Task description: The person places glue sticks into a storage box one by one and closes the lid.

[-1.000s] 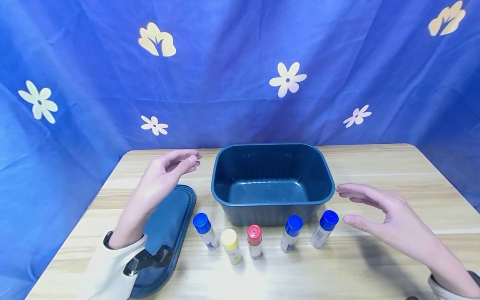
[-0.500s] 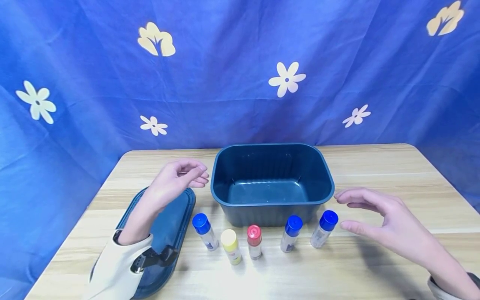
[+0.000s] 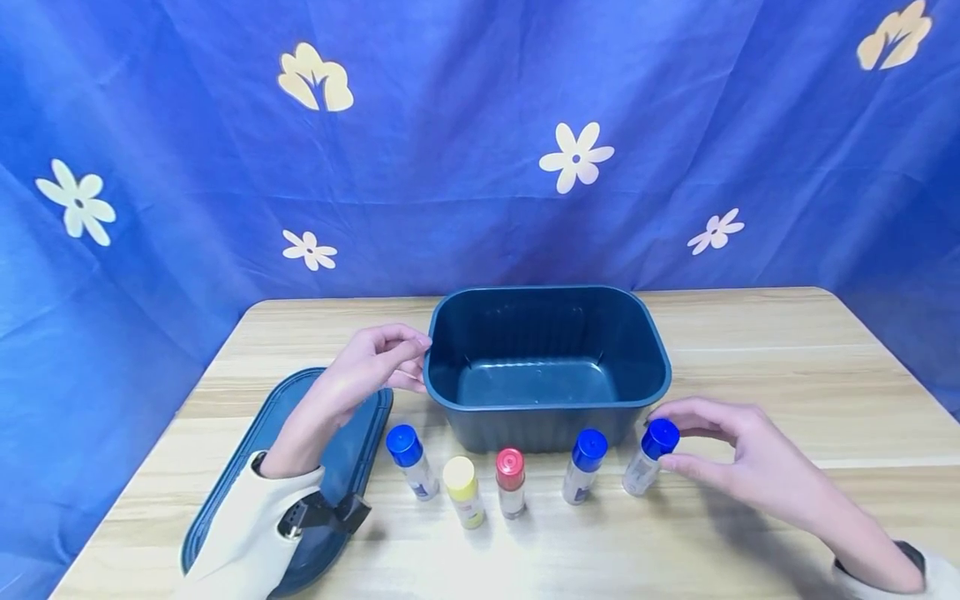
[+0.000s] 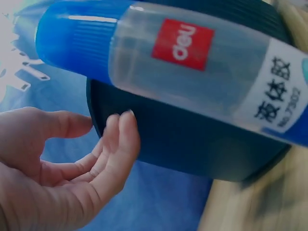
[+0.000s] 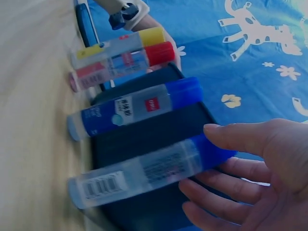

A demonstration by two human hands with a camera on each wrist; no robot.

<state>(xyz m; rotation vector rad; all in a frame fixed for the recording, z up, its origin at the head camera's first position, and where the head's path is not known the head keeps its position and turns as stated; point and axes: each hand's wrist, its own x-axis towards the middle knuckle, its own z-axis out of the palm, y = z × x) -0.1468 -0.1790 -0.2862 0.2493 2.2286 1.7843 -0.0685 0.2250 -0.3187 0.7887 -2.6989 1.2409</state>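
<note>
The right hand (image 3: 750,457) curls around a glue bottle (image 3: 641,472); the left hand (image 3: 366,365), loosely bent, is at the left rim of the bin (image 3: 532,429). Tabletop (image 3: 787,350) extends right of the bin. The bottle, translucent and blue-capped, stands between right thumb and fingers, near the bin's front right corner.

We can see the right hand (image 5: 284,178) around the nearest glue bottle's (image 5: 144,171) blue cap, thumb one side, fingers the other; can't tell if it's actually pinching. Past that we've got another blue-capped bottle (image 5: 137,109), then a red-capped one (image 5: 120,67) and a yellow-capped one (image 5: 120,45), all beside a dark bin (image 5: 154,132).
</note>
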